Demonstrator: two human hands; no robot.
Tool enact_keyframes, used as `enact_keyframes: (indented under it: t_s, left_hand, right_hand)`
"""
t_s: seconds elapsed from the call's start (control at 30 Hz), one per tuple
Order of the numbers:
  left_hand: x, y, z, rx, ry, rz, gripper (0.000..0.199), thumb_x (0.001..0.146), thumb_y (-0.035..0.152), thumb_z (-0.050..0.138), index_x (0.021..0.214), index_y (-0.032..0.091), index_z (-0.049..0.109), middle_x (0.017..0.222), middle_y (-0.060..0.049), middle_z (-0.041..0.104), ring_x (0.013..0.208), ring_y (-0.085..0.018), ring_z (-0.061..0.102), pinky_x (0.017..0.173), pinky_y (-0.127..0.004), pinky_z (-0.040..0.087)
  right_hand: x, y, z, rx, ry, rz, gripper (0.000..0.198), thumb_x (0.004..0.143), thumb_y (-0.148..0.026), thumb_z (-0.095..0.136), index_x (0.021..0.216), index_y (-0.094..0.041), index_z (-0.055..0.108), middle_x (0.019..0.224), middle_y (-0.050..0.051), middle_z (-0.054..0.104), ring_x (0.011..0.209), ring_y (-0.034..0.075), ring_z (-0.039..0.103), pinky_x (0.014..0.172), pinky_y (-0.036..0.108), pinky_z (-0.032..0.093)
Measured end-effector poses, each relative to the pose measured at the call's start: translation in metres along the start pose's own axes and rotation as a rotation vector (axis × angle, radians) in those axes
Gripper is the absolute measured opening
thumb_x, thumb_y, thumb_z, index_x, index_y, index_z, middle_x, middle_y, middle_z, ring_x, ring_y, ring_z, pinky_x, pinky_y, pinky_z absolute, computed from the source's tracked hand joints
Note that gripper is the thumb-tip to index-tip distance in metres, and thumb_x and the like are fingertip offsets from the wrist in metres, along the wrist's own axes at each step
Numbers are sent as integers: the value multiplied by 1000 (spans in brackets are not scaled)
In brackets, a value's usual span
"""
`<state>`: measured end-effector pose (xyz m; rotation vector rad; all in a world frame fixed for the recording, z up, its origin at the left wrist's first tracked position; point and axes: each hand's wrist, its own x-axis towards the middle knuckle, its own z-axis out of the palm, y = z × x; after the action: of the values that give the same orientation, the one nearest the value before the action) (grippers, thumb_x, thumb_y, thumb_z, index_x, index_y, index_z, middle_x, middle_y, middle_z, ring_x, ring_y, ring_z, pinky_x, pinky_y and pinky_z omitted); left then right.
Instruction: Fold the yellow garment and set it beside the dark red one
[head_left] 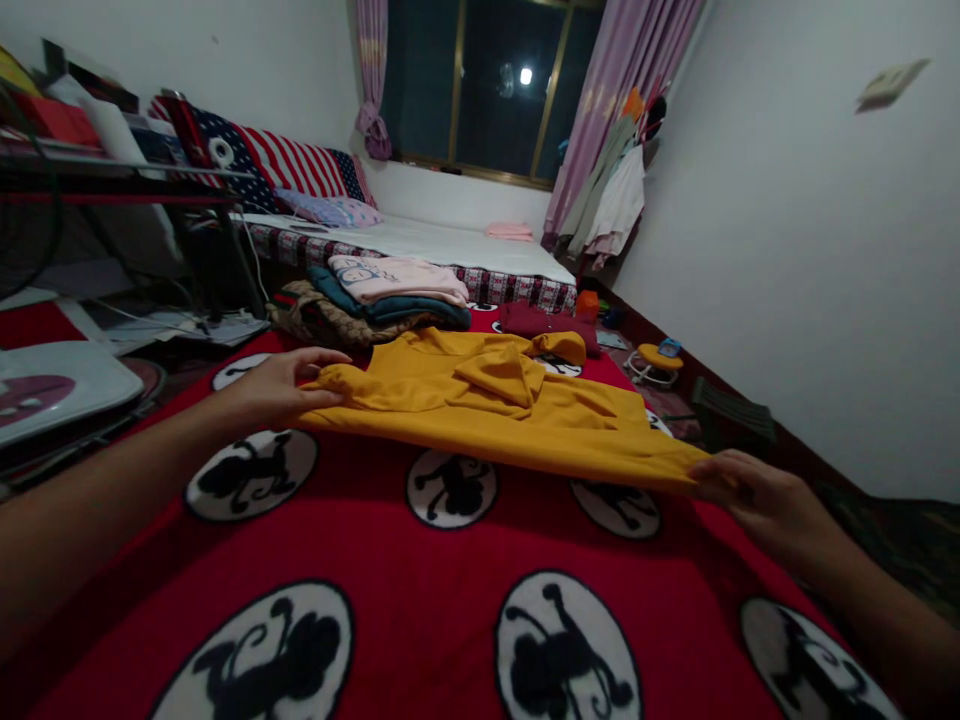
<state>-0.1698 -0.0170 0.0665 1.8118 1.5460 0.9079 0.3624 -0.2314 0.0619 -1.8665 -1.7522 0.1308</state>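
Observation:
A yellow garment [480,420] with long sleeves is stretched out sideways in front of me, its near edge lifted a little above the red blanket [420,610]. At its left end, my left hand [289,385] pinches the cloth between thumb and fingers. My right hand [750,490] grips the near right corner, with the fingers closed on the fabric. One sleeve lies bunched across the middle of the garment. Its far side rests on the blanket, close to a dark red folded garment [536,318].
Beyond the yellow garment on the left is a stack of folded clothes [397,285]. A bed [435,240] stands under the window. To the left is a cluttered desk [150,180]; to the right, a small yellow stool [660,357] stands by the wall.

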Motion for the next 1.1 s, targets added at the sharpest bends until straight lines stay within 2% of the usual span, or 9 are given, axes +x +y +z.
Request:
enact_keyframes:
  t_s: [0.07,0.13,0.2,0.3,0.43,0.6,0.73,0.9,1.1]
  left_hand:
    - [-1,-13,1,69,-192,42,72,39,44,82,107,22,68,92,-2,74,85,-24,66,70,-27,52]
    - [0,-20,2,202,-279,49,74,38,47,82,105,22,69,88,-1,74,83,-25,66,71,-29,52]
    - [4,-18,3,317,-228,47,74,41,52,81,107,22,69,87,-2,74,81,-25,66,69,-29,51]
    - [15,0,11,279,-96,123,68,57,62,70,110,20,67,99,-7,73,89,-25,66,74,-29,51]
    - [27,24,44,261,-123,224,56,68,61,59,105,20,70,107,-10,72,98,-28,65,82,-32,50]
    - [30,27,91,390,-146,274,51,64,52,69,104,20,71,103,-11,71,101,-32,63,82,-33,47]
    - [33,36,97,498,-92,309,27,72,43,65,87,21,71,85,-8,70,88,-28,64,74,-32,46]
    - [49,52,101,367,251,435,25,81,39,60,97,20,67,100,-8,66,97,-25,60,86,-32,44]
    - [55,31,130,538,209,378,34,80,23,63,114,18,62,118,-14,58,115,-31,52,98,-42,41]
  right_hand:
    - [-9,5,1,-31,-191,30,24,72,-47,61,79,-25,70,85,8,68,78,26,63,71,37,51]
    - [-9,6,2,-113,-279,43,28,70,-50,64,81,-25,72,89,8,69,82,26,64,76,39,51]
    - [-1,4,2,-212,-172,41,31,70,-52,64,84,-25,73,100,8,68,88,27,64,81,40,50]
    - [24,-6,6,-252,53,1,30,73,-49,59,83,-24,72,106,10,66,94,28,63,86,41,48]
    - [51,-21,38,-96,1,-32,27,75,-43,58,91,-24,70,103,7,69,99,27,62,91,40,46]
    - [60,-30,84,-88,-63,-139,30,76,-43,62,96,-22,69,96,6,69,90,23,62,81,33,46]
    - [67,-37,84,-167,37,-185,25,82,-42,57,80,-20,68,80,5,67,77,20,60,69,30,42]
    - [91,-42,77,-199,302,-144,24,84,-40,56,86,-19,68,86,7,67,79,21,60,72,31,42]
    - [105,-27,112,-432,140,-39,20,86,-22,52,95,-17,68,96,10,68,92,24,61,76,32,43]
